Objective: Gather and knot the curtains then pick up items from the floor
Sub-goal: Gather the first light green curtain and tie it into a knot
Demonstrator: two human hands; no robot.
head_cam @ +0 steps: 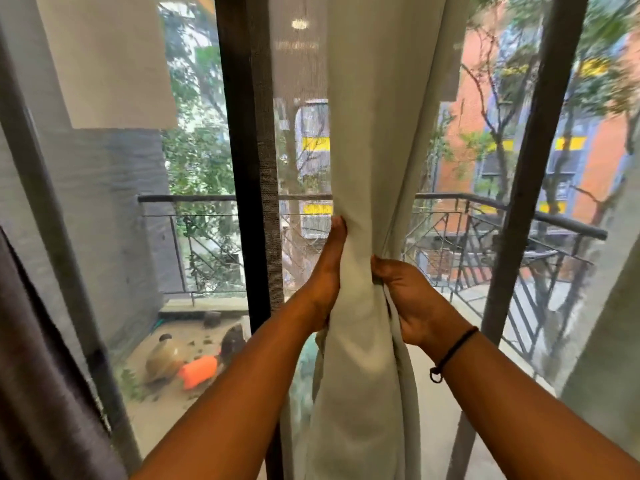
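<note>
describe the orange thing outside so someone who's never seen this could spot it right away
Look through the glass left of the dark door frame to the sandy balcony floor. Low down, just above the left forearm, lies the orange object, beside a brown round pot. It is the only bright orange item on that floor; what it is cannot be told.

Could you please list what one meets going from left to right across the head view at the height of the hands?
Dark grey curtain → black door frame → left hand → pale gathered curtain → right hand → balcony railing.
</note>
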